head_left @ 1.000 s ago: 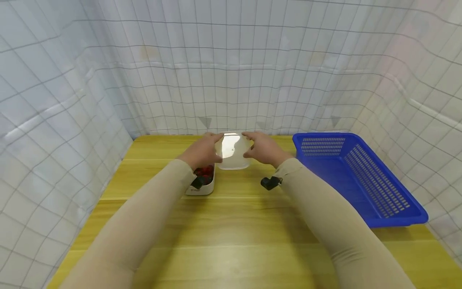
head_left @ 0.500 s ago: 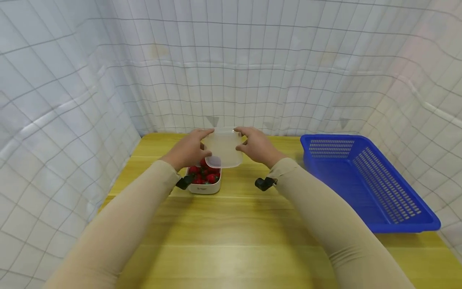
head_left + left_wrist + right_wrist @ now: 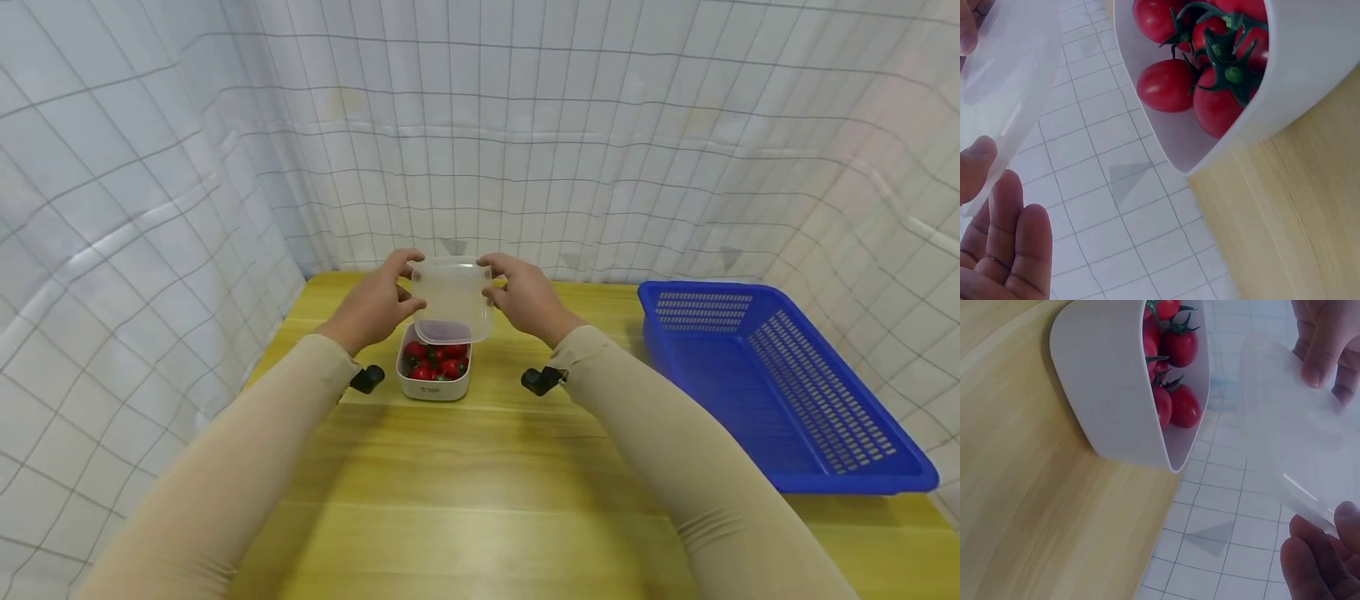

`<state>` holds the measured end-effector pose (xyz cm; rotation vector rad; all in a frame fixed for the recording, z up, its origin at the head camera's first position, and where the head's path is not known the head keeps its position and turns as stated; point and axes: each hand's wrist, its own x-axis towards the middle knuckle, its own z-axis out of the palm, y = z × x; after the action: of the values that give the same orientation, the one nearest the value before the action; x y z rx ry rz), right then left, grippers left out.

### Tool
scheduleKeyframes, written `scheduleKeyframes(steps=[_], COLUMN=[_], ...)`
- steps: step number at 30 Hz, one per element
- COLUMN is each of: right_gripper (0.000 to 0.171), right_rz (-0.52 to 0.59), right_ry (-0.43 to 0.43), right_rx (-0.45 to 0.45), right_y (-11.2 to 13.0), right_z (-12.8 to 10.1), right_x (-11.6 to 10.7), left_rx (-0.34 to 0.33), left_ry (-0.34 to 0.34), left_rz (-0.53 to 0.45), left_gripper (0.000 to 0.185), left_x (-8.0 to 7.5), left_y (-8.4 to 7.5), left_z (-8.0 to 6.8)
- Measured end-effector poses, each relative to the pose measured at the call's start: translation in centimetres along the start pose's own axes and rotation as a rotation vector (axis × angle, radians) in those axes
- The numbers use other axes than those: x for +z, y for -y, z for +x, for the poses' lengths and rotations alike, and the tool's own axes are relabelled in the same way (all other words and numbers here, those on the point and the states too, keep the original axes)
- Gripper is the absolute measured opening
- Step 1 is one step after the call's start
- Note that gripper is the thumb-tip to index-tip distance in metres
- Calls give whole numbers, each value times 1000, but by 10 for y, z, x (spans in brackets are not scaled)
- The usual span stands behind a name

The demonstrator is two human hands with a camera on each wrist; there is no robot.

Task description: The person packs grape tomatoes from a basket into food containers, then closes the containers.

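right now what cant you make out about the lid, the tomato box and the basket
- Lid: its rim detail is too faint through the clear plastic in the head view; both wrist views cut it off at their edges.
- Far half of the white box: hidden by the lid in the head view, so the tomatoes cannot be counted.
- Small print on the box front: too small to read.
- Blue basket: its floor behind the near wall is hidden.
- Left hand and right hand: palms face away.
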<state>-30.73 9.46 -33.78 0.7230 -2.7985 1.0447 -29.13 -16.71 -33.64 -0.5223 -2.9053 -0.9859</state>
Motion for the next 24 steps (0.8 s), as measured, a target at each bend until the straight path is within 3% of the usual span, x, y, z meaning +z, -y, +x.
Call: scheduleKeyframes(steps=[5,11,24], right_gripper=[47,58,34], right_rz=[33,53,36], right_ry=[-28,-44,-114], right_rx=[4,-1,-88], right_y=[5,8,8], right_z=[1,4,4], right_x=[1,4,9], left_rx=[-14,-2,43], left_ry=[-35,-53,-130], left_rz=[-2,26,24], left_gripper=[76,63,44], left_x=[-4,-7,-10], left_y=[3,5,12], left_z=[-1,-2,-7])
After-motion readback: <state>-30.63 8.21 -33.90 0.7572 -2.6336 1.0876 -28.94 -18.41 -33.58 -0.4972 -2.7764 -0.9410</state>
